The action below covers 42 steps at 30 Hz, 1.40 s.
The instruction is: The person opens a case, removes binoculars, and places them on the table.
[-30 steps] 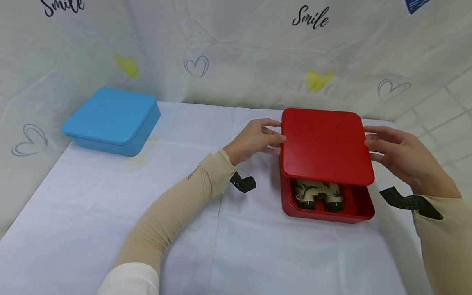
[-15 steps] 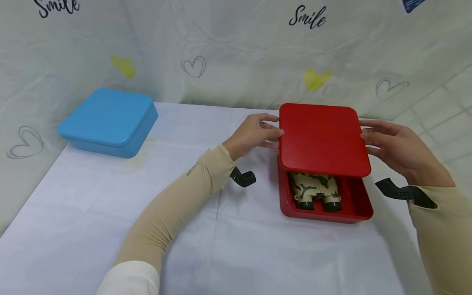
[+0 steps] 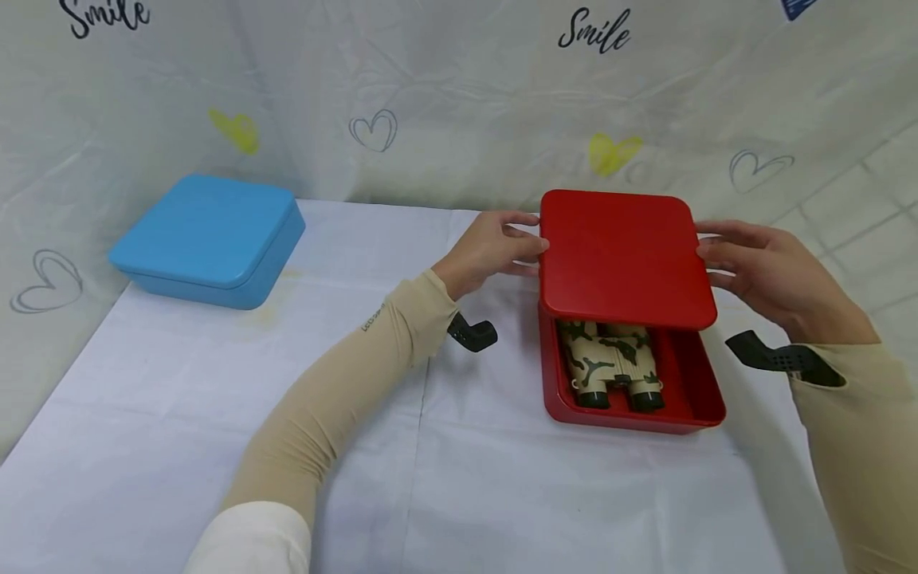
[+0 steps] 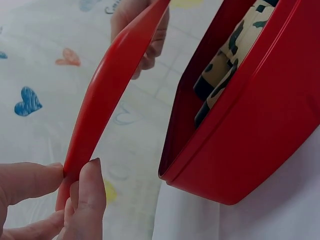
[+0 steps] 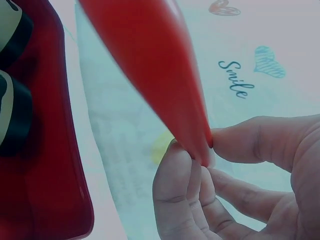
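Note:
A red lid [image 3: 622, 259] is held up over a red box [image 3: 699, 383], covering its far part in the head view. My left hand [image 3: 489, 251] pinches the lid's left edge, and my right hand [image 3: 767, 275] pinches its right edge. In both wrist views, thumb and fingers grip the lid's rim. A wide gap separates lid and box in the left wrist view. Inside the box lie camouflage-patterned binoculars [image 3: 610, 363], their dark-ended barrels toward me and their far end hidden under the lid. The binoculars [image 4: 235, 55] also show over the box wall in the left wrist view.
A closed blue box [image 3: 211, 239] stands at the back left of the table, which has a white cloth [image 3: 344, 494]. Behind it hangs a pale sheet [image 3: 459, 104] printed with hearts and "Smile". Black wrist straps [image 3: 473, 332] stick out at my sleeves.
Both hands have lifted the lid up and away from me, so more of the binoculars shows. The red box has stayed in place; the view has shifted slightly.

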Motion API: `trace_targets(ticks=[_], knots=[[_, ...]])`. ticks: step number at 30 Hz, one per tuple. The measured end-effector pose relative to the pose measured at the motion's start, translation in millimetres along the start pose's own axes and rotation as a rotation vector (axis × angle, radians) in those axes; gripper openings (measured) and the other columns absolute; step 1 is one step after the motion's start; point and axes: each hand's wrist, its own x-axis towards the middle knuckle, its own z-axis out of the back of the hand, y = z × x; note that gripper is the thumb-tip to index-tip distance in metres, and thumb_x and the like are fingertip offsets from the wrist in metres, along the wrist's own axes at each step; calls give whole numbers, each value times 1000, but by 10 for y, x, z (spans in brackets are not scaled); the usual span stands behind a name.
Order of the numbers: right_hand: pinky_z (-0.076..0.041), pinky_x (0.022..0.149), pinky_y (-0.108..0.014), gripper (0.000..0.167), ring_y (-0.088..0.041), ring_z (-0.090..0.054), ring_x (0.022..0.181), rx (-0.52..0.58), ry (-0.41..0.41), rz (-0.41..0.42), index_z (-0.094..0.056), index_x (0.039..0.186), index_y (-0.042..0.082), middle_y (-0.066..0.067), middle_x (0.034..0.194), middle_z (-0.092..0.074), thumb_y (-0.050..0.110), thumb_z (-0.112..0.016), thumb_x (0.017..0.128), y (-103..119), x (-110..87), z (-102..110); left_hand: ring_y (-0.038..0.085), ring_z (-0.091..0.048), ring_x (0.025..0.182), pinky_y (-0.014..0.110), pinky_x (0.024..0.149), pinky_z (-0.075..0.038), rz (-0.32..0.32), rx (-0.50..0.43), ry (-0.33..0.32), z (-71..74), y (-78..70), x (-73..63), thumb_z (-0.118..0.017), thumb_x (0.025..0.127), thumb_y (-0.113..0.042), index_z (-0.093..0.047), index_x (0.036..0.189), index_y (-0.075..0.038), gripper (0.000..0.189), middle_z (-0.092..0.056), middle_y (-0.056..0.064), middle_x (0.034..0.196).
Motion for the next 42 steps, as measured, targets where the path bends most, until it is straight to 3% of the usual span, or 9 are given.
trace_targets(ticks=[7, 17, 25, 35, 42], knots=[[-58, 81, -12, 68, 4, -59, 108, -14, -15, -3, -25, 165, 19, 28, 129, -50, 43, -51, 107, 37, 65, 5, 24, -74, 103, 43, 91, -64, -5, 45, -8, 1, -36, 65, -69, 99, -11, -50, 149, -6, 54, -69, 15, 128], [-58, 81, -14, 68, -1, -59, 110, 47, -19, 2, -29, 164, 18, 25, 130, -53, 41, -55, 106, 32, 184, 40, 21, -75, 102, 35, 86, -65, 11, 96, -40, -8, -70, 168, -68, 100, -15, -51, 149, -10, 52, -70, 11, 123], [-58, 80, -13, 69, -3, -59, 111, 74, -31, -3, -30, 164, 21, 23, 131, -53, 43, -57, 104, 25, 250, 48, 21, -74, 102, 36, 88, -65, 19, 109, -54, -1, -92, 235, -65, 100, -12, -52, 148, -8, 51, -69, 11, 125], [-58, 79, -12, 72, -1, -62, 105, 127, -42, 12, -32, 162, 10, 22, 122, -59, 41, -59, 103, 50, 343, 22, 21, -73, 101, 38, 93, -63, -3, 95, -63, 18, -94, 332, -63, 97, -8, -52, 146, -4, 50, -67, 11, 130], [-57, 79, -10, 72, 2, -62, 104, 93, -53, 5, -33, 162, 9, 22, 122, -57, 43, -58, 104, 58, 406, 19, 21, -71, 103, 38, 97, -62, -15, 95, -80, 25, -89, 382, -63, 96, -7, -54, 146, -5, 51, -66, 10, 128]])
